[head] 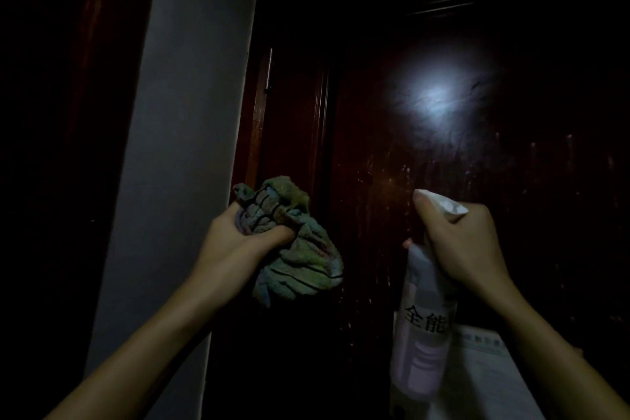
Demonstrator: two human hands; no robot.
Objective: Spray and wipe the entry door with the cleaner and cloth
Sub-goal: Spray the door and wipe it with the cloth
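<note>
While room lies dim, head view: left hand [238, 239], grip fisted round bunched striped cloth [293, 249], cloth spilling right and below fist. Right hand [460, 242], grip wrapped on neck of white spray bottle [422, 327], nozzle above fingers, body hanging below. Dark door [409, 153] just beyond both grips, droplets streaking above nozzle. Grey wall [177, 147] left of cloth. Paper sheet [491, 375] below right grip.

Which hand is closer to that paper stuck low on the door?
Right. The right hand, gripping the spray bottle, is just above the paper. The left hand, bunching the cloth, is farther off to its left.
</note>
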